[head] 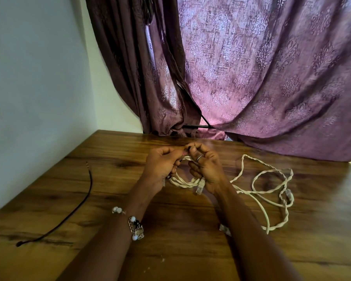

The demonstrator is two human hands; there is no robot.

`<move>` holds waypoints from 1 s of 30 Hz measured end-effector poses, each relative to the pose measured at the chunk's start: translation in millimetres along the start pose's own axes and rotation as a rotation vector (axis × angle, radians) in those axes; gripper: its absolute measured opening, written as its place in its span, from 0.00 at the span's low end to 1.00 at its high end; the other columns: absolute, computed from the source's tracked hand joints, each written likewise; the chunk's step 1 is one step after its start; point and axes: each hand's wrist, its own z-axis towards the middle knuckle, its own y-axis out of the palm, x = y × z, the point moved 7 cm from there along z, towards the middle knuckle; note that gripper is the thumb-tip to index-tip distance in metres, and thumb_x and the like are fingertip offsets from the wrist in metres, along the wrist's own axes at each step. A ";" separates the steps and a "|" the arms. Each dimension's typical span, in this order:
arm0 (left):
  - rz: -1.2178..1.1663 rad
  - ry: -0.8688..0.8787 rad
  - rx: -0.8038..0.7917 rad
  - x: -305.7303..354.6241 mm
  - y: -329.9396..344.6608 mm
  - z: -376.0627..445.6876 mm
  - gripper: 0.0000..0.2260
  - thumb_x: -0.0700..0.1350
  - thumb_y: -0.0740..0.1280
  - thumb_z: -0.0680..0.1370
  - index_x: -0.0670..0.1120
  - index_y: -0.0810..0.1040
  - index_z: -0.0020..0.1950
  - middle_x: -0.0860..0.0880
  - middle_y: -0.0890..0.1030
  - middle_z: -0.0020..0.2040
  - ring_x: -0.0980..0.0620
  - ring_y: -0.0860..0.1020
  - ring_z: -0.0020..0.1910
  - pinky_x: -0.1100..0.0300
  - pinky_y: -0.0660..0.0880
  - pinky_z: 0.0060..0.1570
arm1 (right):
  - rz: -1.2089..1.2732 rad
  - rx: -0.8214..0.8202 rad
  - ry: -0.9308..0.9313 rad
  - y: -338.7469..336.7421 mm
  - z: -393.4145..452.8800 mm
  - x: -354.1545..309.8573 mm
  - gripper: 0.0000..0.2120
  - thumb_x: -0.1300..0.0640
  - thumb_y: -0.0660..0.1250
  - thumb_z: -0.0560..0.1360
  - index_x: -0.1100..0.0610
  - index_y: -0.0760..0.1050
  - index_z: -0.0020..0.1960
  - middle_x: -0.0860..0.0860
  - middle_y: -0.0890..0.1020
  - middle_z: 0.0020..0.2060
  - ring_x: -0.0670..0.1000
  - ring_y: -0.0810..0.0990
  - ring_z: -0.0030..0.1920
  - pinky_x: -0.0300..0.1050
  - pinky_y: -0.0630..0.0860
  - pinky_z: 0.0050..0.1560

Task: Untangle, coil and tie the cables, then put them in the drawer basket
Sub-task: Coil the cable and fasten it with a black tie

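Note:
A cream twisted network cable lies in loose loops on the wooden table, right of centre. Part of it is gathered into a small bundle between my hands. My left hand grips the left side of that bundle, fingers curled round the strands. My right hand, with a ring on one finger, grips the right side; a clear plug hangs below its palm. Both thumbs meet at the bundle's top. A second clear plug lies among the loose loops. A thin black cable lies apart on the left.
A purple patterned curtain hangs behind the table and drapes onto its far edge. A pale wall borders the table on the left. A small clear plug end shows beside my right forearm. No drawer basket is in view.

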 end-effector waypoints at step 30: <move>-0.001 0.002 0.033 -1.6 -0.9 1.5 0.09 0.41 0.68 0.74 0.39 0.78 0.36 0.50 0.71 0.23 0.56 0.63 0.18 0.66 0.61 0.20 | -0.006 0.040 -0.046 -1.8 -2.7 -4.8 0.05 0.68 0.62 0.76 0.62 0.75 0.48 0.47 0.78 0.27 0.40 0.66 0.19 0.32 0.63 0.18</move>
